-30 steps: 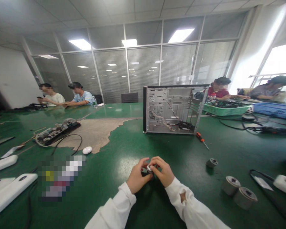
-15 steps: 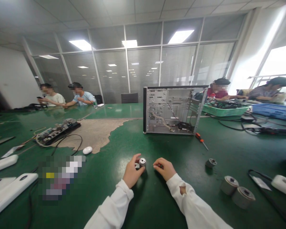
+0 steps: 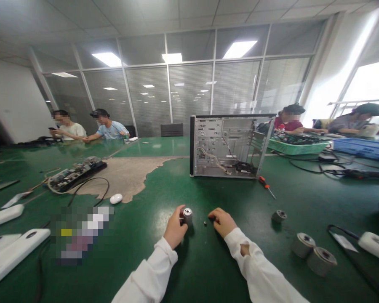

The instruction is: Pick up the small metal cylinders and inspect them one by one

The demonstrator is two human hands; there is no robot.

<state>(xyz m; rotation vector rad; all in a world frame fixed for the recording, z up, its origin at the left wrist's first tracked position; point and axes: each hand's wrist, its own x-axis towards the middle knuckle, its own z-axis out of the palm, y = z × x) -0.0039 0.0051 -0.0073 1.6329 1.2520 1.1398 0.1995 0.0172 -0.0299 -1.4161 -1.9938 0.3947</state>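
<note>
My left hand (image 3: 176, 229) has its thumb and fingers round a small silver metal cylinder (image 3: 188, 213), which stands upright with its holed top facing up. To the right, my right hand (image 3: 222, 221) rests near the green table top with its fingers curled together; whatever may be between the fingertips is too small to make out. A tiny dark metal piece (image 3: 205, 223) lies on the table between the two hands. Farther right sit a small cylinder (image 3: 279, 216) and two larger ones (image 3: 304, 245), (image 3: 322, 260).
An open computer case (image 3: 230, 145) stands beyond my hands, a screwdriver (image 3: 266, 186) by its right corner. Left are a circuit assembly (image 3: 78, 174), a white oval object (image 3: 116, 198) and white devices (image 3: 19, 256). Baskets (image 3: 303, 146), cables and several people are at the far side.
My right hand has moved slightly right, away from the cylinder, and the tiny dark piece now shows on the table between my hands. My left hand has barely shifted.
</note>
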